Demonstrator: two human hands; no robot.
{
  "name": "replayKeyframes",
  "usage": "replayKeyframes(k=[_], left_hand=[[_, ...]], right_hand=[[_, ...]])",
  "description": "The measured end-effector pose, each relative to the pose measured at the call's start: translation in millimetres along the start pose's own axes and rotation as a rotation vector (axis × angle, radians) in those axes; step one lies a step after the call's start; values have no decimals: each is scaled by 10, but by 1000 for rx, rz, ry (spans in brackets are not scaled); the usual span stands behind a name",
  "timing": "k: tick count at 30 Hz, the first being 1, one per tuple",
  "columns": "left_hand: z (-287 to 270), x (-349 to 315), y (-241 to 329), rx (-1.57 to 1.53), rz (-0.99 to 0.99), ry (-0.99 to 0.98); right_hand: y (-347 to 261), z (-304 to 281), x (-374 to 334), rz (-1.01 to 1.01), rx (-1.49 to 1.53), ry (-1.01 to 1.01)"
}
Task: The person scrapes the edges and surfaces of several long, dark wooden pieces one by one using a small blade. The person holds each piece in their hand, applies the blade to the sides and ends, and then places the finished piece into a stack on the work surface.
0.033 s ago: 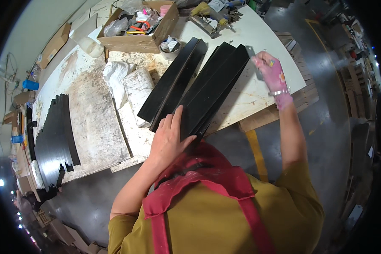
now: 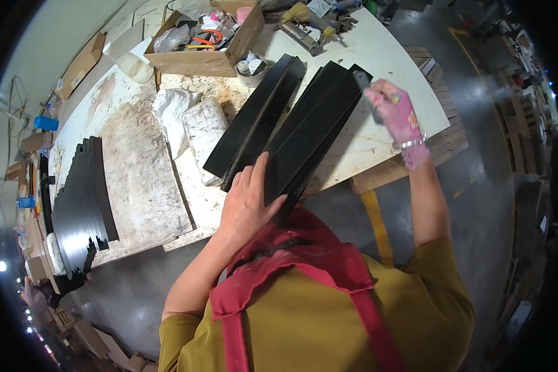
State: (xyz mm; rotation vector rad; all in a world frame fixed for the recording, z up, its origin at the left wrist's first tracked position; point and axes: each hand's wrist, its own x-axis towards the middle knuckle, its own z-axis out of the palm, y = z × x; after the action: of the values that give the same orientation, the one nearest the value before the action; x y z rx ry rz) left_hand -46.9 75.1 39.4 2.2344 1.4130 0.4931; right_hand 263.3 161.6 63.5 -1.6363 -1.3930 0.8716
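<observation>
My left hand (image 2: pixel 248 195), bare, lies flat with fingers stretched on the near end of several long black boards (image 2: pixel 310 130). Its thumb is spread to the right. My right hand (image 2: pixel 395 111), in a pink flowered glove, is closed around a dark flat tool (image 2: pixel 361 79); blur hides its exact kind. That tool's tip is at the far right end of the boards, and I cannot tell whether it touches them. Just left of these boards lies another pair of black boards (image 2: pixel 254 118), side by side at a slant.
A fanned row of black strips (image 2: pixel 84 204) lies at the table's left. White cloth (image 2: pixel 170 115) and a whitish block (image 2: pixel 201 133) sit mid-table. Farther back are a cardboard box (image 2: pixel 195 62) of odds and ends, a small tub (image 2: pixel 252 77) and power tools (image 2: pixel 307 28).
My right hand has shifted slightly left with the dark tool, bringing it to the boards' far end. My left hand stays on the boards.
</observation>
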Motion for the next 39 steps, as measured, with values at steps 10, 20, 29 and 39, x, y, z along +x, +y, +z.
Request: replayKeyframes(k=[10, 20, 29, 39], left_hand=[[-536, -702, -643, -2146, -439, -101], [-634, -2027, -1354, -2392, -542, 103], [-868, -2797, -2063, -2350, -639, 146], [-870, -3153, -2416, -2353, -818, 374]], right_hand=[[-930, 971, -628, -253, 198, -306], [-1598, 3060, -1341, -925, -232, -957], [-1583, 4236, -1475, -859, -234, -1059], [-941, 4771, 596, -623, -680, -545]])
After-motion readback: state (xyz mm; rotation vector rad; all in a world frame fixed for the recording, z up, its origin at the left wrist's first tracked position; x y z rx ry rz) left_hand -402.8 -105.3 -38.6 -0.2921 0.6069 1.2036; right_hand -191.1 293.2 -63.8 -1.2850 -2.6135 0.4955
